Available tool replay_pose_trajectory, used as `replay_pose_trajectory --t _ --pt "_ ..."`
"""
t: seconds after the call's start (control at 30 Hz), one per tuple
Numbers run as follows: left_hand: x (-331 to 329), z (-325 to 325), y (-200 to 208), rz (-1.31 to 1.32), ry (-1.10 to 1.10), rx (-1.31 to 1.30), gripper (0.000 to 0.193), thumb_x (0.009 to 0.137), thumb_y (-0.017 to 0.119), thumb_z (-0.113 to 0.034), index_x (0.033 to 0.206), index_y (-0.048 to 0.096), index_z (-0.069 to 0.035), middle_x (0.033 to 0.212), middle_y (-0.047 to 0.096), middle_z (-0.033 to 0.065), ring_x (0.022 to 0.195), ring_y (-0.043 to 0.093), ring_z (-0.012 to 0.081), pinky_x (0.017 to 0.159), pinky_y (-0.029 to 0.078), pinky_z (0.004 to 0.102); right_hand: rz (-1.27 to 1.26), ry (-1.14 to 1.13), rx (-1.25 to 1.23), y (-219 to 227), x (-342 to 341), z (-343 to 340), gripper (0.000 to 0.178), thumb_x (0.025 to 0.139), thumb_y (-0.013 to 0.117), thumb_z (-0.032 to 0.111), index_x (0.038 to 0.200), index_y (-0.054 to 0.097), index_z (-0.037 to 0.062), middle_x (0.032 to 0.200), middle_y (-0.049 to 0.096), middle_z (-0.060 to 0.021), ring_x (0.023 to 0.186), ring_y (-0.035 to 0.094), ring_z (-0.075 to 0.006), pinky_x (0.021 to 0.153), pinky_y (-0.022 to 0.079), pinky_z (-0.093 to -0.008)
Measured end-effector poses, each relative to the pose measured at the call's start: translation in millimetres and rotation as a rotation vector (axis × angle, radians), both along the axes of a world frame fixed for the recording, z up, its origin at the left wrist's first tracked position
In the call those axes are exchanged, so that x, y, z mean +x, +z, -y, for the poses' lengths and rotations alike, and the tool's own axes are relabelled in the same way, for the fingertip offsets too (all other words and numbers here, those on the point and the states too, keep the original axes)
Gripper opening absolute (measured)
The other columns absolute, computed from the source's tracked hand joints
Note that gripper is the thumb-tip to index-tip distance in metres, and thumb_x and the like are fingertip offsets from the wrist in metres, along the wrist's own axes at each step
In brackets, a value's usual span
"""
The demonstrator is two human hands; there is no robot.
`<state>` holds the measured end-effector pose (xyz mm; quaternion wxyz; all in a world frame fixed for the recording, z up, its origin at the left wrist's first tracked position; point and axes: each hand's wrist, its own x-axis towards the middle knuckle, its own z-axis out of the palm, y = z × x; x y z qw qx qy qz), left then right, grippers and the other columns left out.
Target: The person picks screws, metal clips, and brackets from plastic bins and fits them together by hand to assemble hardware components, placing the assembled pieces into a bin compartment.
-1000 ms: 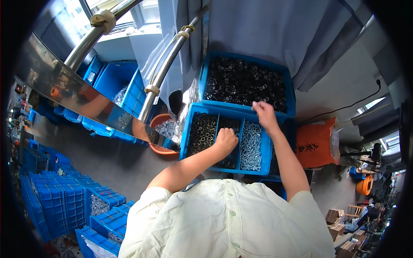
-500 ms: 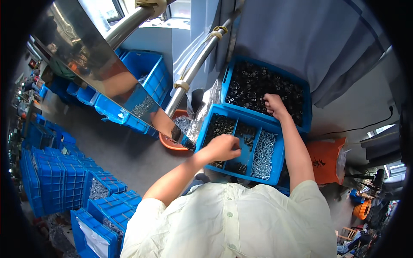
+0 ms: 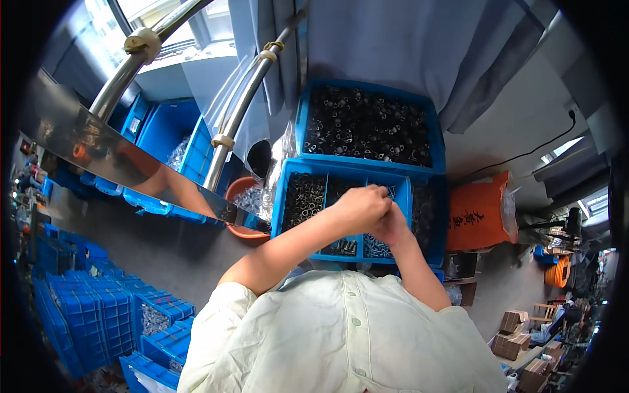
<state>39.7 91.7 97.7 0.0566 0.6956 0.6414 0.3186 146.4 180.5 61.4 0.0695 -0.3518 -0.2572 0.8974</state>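
Observation:
My left hand (image 3: 362, 208) and my right hand (image 3: 393, 227) meet above a divided blue tray (image 3: 278, 208). The fingers of both are closed together, and whatever lies between them is hidden. Small brassy metal fittings (image 3: 304, 200) fill the tray's left compartment. Dark little parts (image 3: 343, 246) lie in the middle one, partly covered by my left hand and forearm. Silver screws (image 3: 376, 247) show in the right compartment, below my hands. Beyond the tray stands a blue crate (image 3: 438, 141) heaped with small black clamp-like parts (image 3: 367, 128).
A shiny metal sheet (image 3: 147, 173) and metal pipes (image 3: 239, 108) rise at the left. An orange basin (image 3: 244, 232) holds clear plastic bags. To the right stands an orange sack (image 3: 478, 213). Stacked blue crates (image 3: 98, 321) fill the lower left; grey curtains (image 3: 380, 46) hang behind.
My right hand has come back from the black parts in the far crate to meet my left hand over the divided tray. The view has shifted, too.

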Motion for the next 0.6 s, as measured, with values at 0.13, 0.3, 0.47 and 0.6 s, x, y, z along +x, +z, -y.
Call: replay_pose_trajectory --t 0.13,0.3,0.47,0.6 --pt "10.5 -0.2 -27.8 0.051 -0.057 -0.019 0.017 0.071 0.065 -0.007 0.087 0.062 -0.002 0.084 0.059 0.0113 0.076 0.061 0.0305 0.066 0.052 0.0389 -0.169 0.003 -0.152 -43.5 16.0 -12.1 0.024 0.095 0.041 0.022 0.094 0.057 0.0046 0.095 0.061 -0.0098 0.092 0.059 -0.0197 0.083 0.049 -0.0341" --pt "-7.9 48.3 -23.5 0.332 0.045 0.035 0.018 0.073 0.063 0.000 0.091 0.062 -0.002 0.085 0.060 0.0113 0.075 0.061 0.0276 0.064 0.051 0.0361 -0.156 -0.083 -0.319 -59.8 10.6 -14.4 0.020 0.093 0.046 0.018 0.092 0.057 0.0003 0.097 0.060 -0.0141 0.092 0.058 -0.0246 0.085 0.050 -0.0376" --pt "-22.5 104.9 -41.8 0.439 0.245 0.156 0.015 0.076 0.062 0.001 0.091 0.061 -0.002 0.080 0.059 0.0108 0.070 0.060 0.0227 0.061 0.048 0.0300 -0.055 -0.090 -0.325 -28.7 -19.3 -12.3 0.016 0.092 0.050 0.014 0.092 0.054 -0.0021 0.095 0.060 -0.0138 0.092 0.059 -0.0264 0.085 0.051 -0.0401" --pt "-43.1 124.6 -43.5 0.503 0.356 0.267 0.009 0.081 0.060 -0.001 0.091 0.061 -0.001 0.078 0.059 0.0062 0.069 0.058 0.0154 0.060 0.045 0.0245 -0.170 0.100 -0.117 -1.9 -101.1 -9.6 0.020 0.094 0.048 0.018 0.089 0.056 0.0001 0.093 0.061 -0.0144 0.093 0.060 -0.0260 0.086 0.051 -0.0396"
